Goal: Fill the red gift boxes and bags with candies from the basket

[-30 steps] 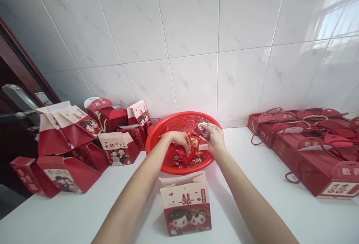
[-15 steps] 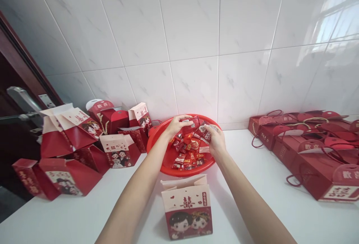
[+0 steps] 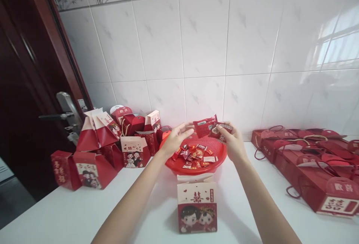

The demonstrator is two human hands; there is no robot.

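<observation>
Bright glare on right-hand tiles (image 3: 316, 46)

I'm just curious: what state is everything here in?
Left hand: at edge of red packet, grip unclear
Right hand: pinching brown packet
Red packet: held up, overlapping brown packet
Brown packet: pinched
Basket: upright, part-filled
Small packets: loose in basket
Front box: upright, top open
Left boxes: clustered, some stacked
Right boxes: closely grouped
Door: open or shut unclear

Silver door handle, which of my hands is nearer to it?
Left. Your left hand, by the red basket, is right of the door handle; your right hand, gripping packets, is farther right.
</observation>
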